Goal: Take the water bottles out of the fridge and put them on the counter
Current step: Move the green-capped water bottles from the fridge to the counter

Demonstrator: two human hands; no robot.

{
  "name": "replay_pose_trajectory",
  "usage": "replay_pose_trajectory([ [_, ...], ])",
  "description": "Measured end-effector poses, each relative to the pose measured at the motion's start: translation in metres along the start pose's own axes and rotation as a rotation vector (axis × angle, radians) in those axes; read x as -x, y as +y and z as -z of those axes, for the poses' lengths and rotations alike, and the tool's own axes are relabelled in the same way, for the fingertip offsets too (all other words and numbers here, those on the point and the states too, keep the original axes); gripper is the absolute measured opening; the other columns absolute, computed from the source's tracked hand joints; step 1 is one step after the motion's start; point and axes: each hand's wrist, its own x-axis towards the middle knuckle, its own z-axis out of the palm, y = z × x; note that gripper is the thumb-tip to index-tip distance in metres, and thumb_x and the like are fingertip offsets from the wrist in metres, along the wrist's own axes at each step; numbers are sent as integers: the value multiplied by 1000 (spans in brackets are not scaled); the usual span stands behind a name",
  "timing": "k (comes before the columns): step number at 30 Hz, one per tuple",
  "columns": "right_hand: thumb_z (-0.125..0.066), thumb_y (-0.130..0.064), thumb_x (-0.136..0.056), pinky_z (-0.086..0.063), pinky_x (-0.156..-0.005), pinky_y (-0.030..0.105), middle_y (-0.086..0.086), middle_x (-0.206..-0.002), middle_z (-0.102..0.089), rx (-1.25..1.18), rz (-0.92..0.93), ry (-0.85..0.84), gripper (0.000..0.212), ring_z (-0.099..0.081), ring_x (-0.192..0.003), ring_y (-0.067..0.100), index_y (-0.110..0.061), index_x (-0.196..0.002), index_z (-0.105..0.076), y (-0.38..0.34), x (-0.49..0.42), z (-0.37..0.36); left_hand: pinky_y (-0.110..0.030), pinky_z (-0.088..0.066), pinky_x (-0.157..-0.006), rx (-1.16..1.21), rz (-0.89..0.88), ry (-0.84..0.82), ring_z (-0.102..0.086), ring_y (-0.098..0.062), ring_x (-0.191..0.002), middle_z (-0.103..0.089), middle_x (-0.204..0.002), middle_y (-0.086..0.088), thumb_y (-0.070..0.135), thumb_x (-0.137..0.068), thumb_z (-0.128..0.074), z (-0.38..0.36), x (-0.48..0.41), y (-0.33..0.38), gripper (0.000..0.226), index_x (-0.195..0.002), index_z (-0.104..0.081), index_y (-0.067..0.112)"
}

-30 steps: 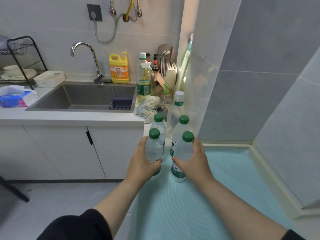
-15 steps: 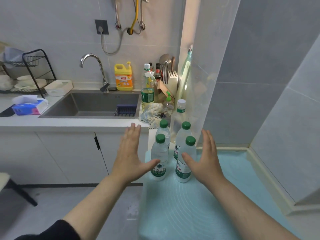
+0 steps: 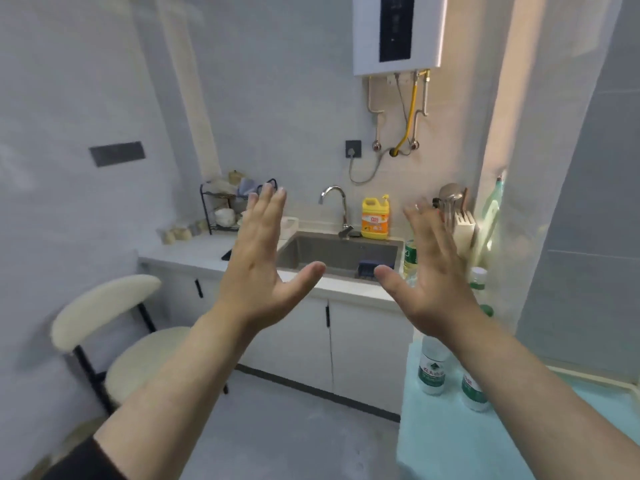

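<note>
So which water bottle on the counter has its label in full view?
The left front bottle on the teal mat; the right forearm covers part of its neighbour's label.

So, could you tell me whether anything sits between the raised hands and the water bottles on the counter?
Nothing visible does. Both the left hand and right hand are open and empty, raised above the water bottles standing on the blue mat. The right forearm merely hides their tops from the camera.

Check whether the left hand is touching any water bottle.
Apart. The head view shows the left hand open in mid-air over the sink, well left of the water bottles.
</note>
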Motion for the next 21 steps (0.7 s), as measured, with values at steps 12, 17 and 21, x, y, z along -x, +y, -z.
replay_pose_trajectory([
  [12,-54,-65,-78,-21,-114,34,7,-158,-26,-671,536,-71,90,-24,-146,22,-22,-150,-22,-277,15,-45,-15,-17,-115,-584,270,431,-21,-1,-146,-22,-155,16,79,-84,-38,327,174,97,89,-151,-22,23],
  [17,-53,-67,-79,-26,-112,40,3,-158,-27,-906,713,-157,89,-25,-146,20,-23,-150,-23,-410,55,-64,-12,-21,-111,-814,408,618,-28,5,-139,-35,-152,1,60,-86,-50,442,253,147,82,-149,-32,12],
  [21,-46,-74,-81,-24,-117,32,4,-158,-27,-1063,847,-228,90,-23,-147,17,-22,-151,-23,-514,100,-68,-6,-18,-108,-985,517,731,-25,11,-136,-29,-148,19,52,-82,-50,526,325,181,78,-150,-29,20],
])
